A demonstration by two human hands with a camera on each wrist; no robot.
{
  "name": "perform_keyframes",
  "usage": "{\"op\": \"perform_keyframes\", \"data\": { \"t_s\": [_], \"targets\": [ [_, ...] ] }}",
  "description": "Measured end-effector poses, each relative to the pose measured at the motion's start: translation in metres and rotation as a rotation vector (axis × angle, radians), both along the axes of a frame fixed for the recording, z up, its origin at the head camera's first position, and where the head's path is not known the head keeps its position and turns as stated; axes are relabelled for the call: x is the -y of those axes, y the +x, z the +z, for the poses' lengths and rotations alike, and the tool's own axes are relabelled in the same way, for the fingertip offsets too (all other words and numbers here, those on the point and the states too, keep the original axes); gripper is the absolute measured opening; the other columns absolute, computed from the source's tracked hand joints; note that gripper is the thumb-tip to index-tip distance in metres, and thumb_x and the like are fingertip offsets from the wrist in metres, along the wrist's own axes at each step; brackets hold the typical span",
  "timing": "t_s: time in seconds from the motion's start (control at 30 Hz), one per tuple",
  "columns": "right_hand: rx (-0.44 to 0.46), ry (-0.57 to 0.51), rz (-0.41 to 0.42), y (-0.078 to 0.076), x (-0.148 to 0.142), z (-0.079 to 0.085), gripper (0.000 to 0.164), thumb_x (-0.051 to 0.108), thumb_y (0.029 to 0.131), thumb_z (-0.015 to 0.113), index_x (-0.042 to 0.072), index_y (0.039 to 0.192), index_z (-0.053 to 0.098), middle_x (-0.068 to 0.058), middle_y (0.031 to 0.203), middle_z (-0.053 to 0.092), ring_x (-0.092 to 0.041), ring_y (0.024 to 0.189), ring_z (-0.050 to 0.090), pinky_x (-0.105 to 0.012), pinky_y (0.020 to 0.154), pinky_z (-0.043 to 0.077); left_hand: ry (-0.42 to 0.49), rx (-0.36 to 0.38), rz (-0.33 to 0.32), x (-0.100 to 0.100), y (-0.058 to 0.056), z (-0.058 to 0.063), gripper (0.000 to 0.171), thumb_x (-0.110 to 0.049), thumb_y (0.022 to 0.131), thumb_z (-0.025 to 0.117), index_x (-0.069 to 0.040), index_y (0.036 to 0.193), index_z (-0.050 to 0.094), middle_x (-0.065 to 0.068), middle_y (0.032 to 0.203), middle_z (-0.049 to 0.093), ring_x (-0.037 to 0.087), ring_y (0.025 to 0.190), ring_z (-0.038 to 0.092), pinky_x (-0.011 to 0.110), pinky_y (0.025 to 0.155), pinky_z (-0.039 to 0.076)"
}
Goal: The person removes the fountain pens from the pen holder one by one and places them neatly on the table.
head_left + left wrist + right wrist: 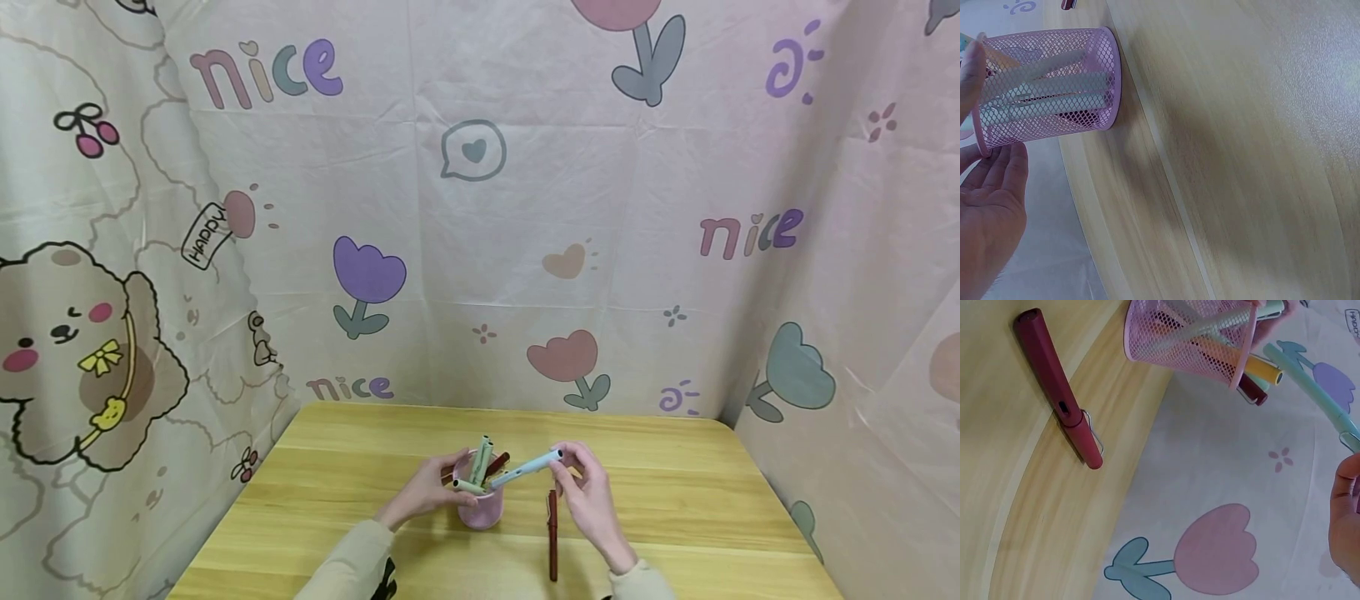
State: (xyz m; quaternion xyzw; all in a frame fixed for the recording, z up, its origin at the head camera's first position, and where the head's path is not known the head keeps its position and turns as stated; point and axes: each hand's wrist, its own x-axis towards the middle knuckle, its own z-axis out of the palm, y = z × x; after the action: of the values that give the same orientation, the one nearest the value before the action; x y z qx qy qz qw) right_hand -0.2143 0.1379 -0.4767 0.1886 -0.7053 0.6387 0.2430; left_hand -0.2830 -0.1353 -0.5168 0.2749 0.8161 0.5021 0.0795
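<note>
My left hand point(429, 492) grips the pink mesh pen cup point(482, 512) near its rim, thumb on one side and fingers on the other. Several pens stand in the cup point(1116, 81), among them pale green pens point(480, 463), a yellow pen point(1265, 367) and a dark red pen point(1255, 392). With its fingertips, my right hand point(591, 493) pinches a light blue pen point(527, 468) by one end. That pen slants down to the left, its other end beside the cup's mouth. On the table below the right hand lies another dark red pen point(553, 537) with a metal clip.
The light wood table point(315, 492) carries the cup and the loose pen. A printed cloth point(480, 250) with flowers and lettering hangs behind the table and along both sides. A small black item point(385, 578) shows beside the left sleeve.
</note>
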Motion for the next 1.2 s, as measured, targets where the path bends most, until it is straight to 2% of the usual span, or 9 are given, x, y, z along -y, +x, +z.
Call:
{"op": "perform_keyframes", "data": {
  "t_s": [0.17, 0.3, 0.4, 0.63, 0.7, 0.8, 0.93, 1.13, 1.2],
  "targets": [
    [-0.019, -0.019, 0.023, -0.003, -0.007, -0.001, 0.014, -0.009, 0.096, 0.057, -0.012, 0.109, 0.058, 0.007, 0.101, 0.063, 0.000, 0.079, 0.063, -0.022, 0.059, 0.061, -0.007, 0.009, 0.009, 0.000, 0.000, 0.001, 0.093, -0.019, 0.079, 0.086, 0.014, 0.148, 0.033, 0.034, 0.149, 0.044, 0.050, 0.134, 0.051, 0.055, 0.112, 0.046],
    [0.003, -0.039, 0.052, -0.004, -0.012, -0.003, 0.015, -0.007, 0.099, 0.054, -0.014, 0.111, 0.054, 0.017, 0.110, 0.071, -0.003, 0.090, 0.070, -0.022, 0.072, 0.064, -0.013, 0.006, 0.016, 0.001, 0.000, 0.001, 0.094, -0.018, 0.078, 0.086, 0.013, 0.148, 0.033, 0.034, 0.150, 0.044, 0.050, 0.135, 0.050, 0.056, 0.113, 0.046],
    [-0.001, -0.056, 0.076, -0.005, -0.016, -0.004, 0.017, -0.006, 0.100, 0.051, -0.016, 0.114, 0.051, 0.016, 0.110, 0.073, -0.003, 0.094, 0.071, -0.022, 0.076, 0.064, -0.006, 0.009, 0.012, 0.001, 0.000, 0.001, 0.094, -0.017, 0.078, 0.086, 0.014, 0.148, 0.033, 0.034, 0.150, 0.044, 0.050, 0.134, 0.050, 0.055, 0.112, 0.046],
    [-0.086, -0.145, 0.135, -0.006, -0.019, -0.003, 0.021, -0.007, 0.103, 0.043, -0.022, 0.117, 0.040, 0.010, 0.110, 0.073, -0.006, 0.094, 0.071, -0.024, 0.076, 0.065, -0.010, 0.001, 0.009, 0.001, 0.000, 0.000, 0.095, -0.020, 0.078, 0.086, 0.015, 0.148, 0.032, 0.035, 0.149, 0.044, 0.050, 0.134, 0.051, 0.055, 0.112, 0.047],
    [-0.109, -0.169, 0.145, -0.007, -0.021, -0.002, 0.018, -0.006, 0.104, 0.041, -0.019, 0.117, 0.039, 0.008, 0.110, 0.071, -0.007, 0.093, 0.071, -0.025, 0.076, 0.065, -0.016, -0.005, 0.010, 0.001, 0.000, 0.000, 0.094, -0.019, 0.078, 0.086, 0.014, 0.148, 0.033, 0.034, 0.150, 0.043, 0.050, 0.134, 0.050, 0.056, 0.112, 0.046],
    [-0.110, -0.198, 0.151, -0.008, -0.022, -0.002, 0.015, -0.003, 0.106, 0.038, -0.008, 0.119, 0.042, 0.005, 0.109, 0.069, -0.010, 0.092, 0.073, -0.027, 0.078, 0.066, -0.018, -0.011, 0.010, 0.001, 0.000, 0.000, 0.094, -0.019, 0.077, 0.086, 0.014, 0.148, 0.033, 0.034, 0.150, 0.043, 0.050, 0.135, 0.050, 0.056, 0.112, 0.046],
    [-0.066, -0.216, 0.128, -0.008, -0.025, -0.002, 0.017, 0.001, 0.107, 0.036, 0.004, 0.123, 0.042, 0.004, 0.106, 0.066, -0.014, 0.091, 0.075, -0.029, 0.081, 0.066, -0.018, -0.015, 0.008, 0.001, 0.000, 0.000, 0.095, -0.019, 0.077, 0.086, 0.013, 0.148, 0.033, 0.034, 0.150, 0.043, 0.051, 0.135, 0.049, 0.056, 0.112, 0.046],
    [0.008, -0.157, 0.015, -0.008, -0.029, -0.003, 0.022, 0.001, 0.108, 0.035, 0.006, 0.128, 0.042, 0.002, 0.103, 0.066, -0.009, 0.084, 0.074, -0.021, 0.078, 0.064, -0.008, -0.001, 0.004, 0.001, 0.000, -0.001, 0.095, -0.020, 0.078, 0.086, 0.015, 0.148, 0.032, 0.034, 0.151, 0.043, 0.050, 0.134, 0.050, 0.055, 0.113, 0.046],
    [0.026, -0.125, -0.007, -0.007, -0.031, -0.004, 0.023, -0.001, 0.107, 0.036, 0.001, 0.130, 0.041, 0.005, 0.103, 0.065, -0.007, 0.083, 0.073, -0.019, 0.077, 0.063, -0.003, 0.004, 0.002, 0.001, 0.000, -0.001, 0.095, -0.020, 0.078, 0.086, 0.015, 0.148, 0.032, 0.034, 0.151, 0.043, 0.050, 0.135, 0.050, 0.055, 0.113, 0.046]
  ]
}}
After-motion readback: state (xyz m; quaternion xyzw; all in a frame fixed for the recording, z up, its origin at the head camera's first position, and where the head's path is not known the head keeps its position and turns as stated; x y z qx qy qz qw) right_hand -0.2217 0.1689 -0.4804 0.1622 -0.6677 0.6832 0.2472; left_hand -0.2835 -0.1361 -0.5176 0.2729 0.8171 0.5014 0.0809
